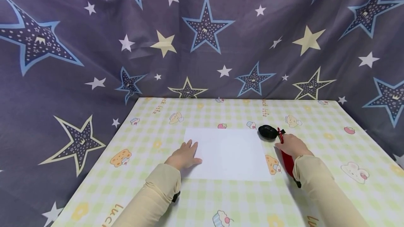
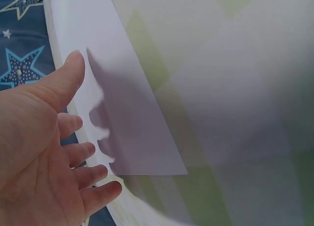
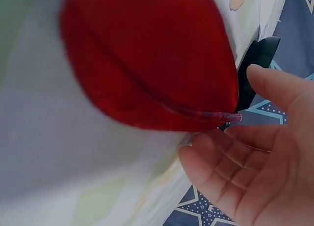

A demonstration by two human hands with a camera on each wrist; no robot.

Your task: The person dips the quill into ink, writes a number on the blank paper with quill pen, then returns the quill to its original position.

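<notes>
On checked table (image 1: 202, 202), two hands (image 1: 183, 156) (image 1: 293, 145), one sheet (image 1: 231, 157), one red item (image 1: 287, 163)

The checked tablecloth (image 1: 202, 199) bears orange lettering (image 1: 264, 108): "uck life" far off, "luc" nearer.

A green-and-white checked table (image 1: 202, 199), printed with cupcakes (image 1: 222, 218) and flowers (image 1: 80, 211), bears a flat white sheet (image 1: 231, 155), while a red-and-black thing (image 1: 287, 163) right of it either touches the surface or sits just above, unclear which.
</notes>
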